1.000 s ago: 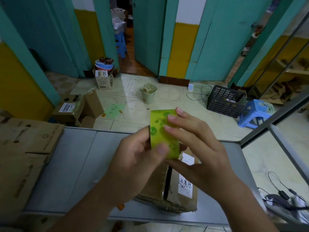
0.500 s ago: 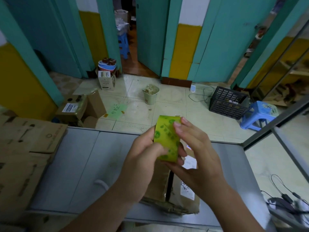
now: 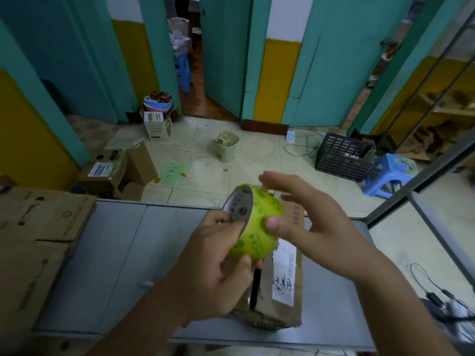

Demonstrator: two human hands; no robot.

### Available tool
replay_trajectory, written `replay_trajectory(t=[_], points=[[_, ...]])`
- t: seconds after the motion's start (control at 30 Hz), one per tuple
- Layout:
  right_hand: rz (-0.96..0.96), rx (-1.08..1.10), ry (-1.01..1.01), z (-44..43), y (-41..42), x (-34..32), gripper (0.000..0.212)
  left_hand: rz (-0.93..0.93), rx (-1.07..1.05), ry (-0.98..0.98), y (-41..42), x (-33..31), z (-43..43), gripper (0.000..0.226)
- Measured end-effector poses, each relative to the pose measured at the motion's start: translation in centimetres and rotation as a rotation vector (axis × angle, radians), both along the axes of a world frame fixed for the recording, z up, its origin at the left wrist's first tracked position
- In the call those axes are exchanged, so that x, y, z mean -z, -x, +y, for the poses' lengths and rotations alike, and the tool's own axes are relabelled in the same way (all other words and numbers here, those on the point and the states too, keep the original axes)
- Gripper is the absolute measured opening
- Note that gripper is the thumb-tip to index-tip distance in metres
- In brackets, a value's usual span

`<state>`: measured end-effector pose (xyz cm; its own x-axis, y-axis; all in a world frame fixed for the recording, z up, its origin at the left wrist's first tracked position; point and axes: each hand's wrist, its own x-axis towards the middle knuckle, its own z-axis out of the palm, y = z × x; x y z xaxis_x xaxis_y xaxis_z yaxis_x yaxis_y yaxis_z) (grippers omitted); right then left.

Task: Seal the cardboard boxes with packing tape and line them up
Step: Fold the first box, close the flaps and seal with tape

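A roll of green printed packing tape [image 3: 257, 222] is held above a worn cardboard box [image 3: 282, 283] that lies on the grey table [image 3: 108, 253]. My left hand [image 3: 213, 265] grips the roll from below, with fingers curled into its core. My right hand [image 3: 305, 222] has its fingers spread, and its thumb presses on the roll's outer face. The box has a white label with handwriting and a dark open seam between its flaps. My hands hide most of the box top.
Flattened cardboard [image 3: 30, 247] lies on the table's left end. On the floor beyond are an open box [image 3: 115, 170], a small bin [image 3: 226, 146], a black crate [image 3: 341, 156] and a blue stool [image 3: 388, 176]. Cables [image 3: 437, 301] lie at the right.
The roll has been turned so its open core faces left. My right hand has let go of its grip and spread its fingers, keeping only the thumb on the tape.
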<state>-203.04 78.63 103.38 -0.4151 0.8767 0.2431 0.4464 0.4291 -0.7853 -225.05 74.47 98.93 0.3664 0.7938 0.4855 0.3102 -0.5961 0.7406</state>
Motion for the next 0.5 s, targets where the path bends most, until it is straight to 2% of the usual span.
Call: replay_trajectory(t=[0.13,0.33,0.43,0.5], points=[[-0.044,-0.08,-0.094,-0.2,0.6,-0.2,0.053,0.053,-0.048,-0.032,0.1,0.0,0.0,0.02],[-0.07,0.138,-0.354,-1.3,2.1,1.3,0.058,0.105,-0.113,0.018,0.3,-0.5,-0.1,0.022],[-0.052,0.178,-0.453,-1.5,2.7,2.0,0.048,0.101,-0.135,0.051,0.1,-0.5,-0.3,0.02],[-0.016,0.197,-0.445,-1.7,2.8,2.3,0.042,0.105,-0.134,0.069,0.2,-0.3,-0.4,0.02]])
